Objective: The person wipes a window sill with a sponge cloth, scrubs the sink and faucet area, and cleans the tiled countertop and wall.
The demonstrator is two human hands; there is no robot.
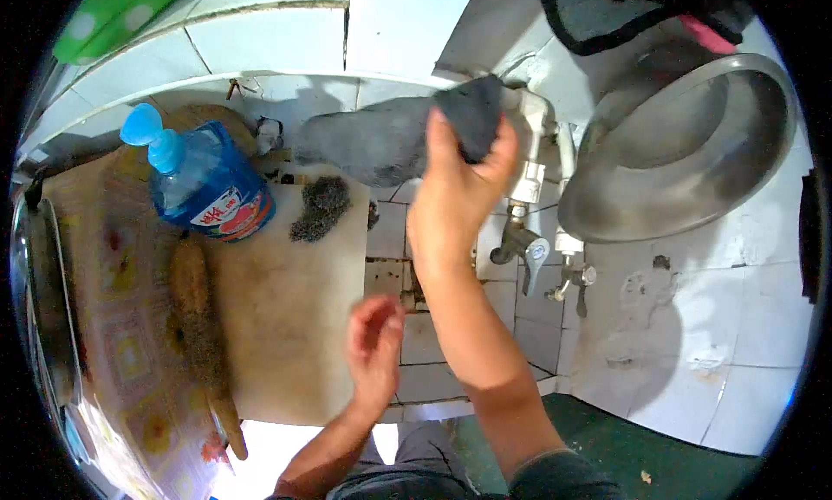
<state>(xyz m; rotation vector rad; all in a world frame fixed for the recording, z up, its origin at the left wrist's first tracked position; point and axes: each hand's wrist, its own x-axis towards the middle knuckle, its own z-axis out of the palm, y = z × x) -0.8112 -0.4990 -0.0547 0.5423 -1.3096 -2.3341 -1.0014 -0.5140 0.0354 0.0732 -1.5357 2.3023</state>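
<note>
My right hand (459, 192) is raised near the tiled wall, with thumb and fingers closed on a dark grey, flat pad-like piece (472, 110). A long, rough grey object (368, 139) lies along the wall ledge, its right end overlapped by the pad. Lower down, my left hand (375, 348) hovers at the right edge of the pale board (290, 309). Its fingers are loosely curled and slightly blurred, and nothing shows in them. A clump of dark steel wool (321, 209) rests on the board, beside a blue bottle of dish soap (212, 184) with a pump top.
Two taps, one with a grey lever (536, 256), stick out from white pipes right of my forearm. A steel basin (685, 153) leans at the right wall. At left are a patterned cloth (126, 327) and a long wooden-handled thing (227, 422).
</note>
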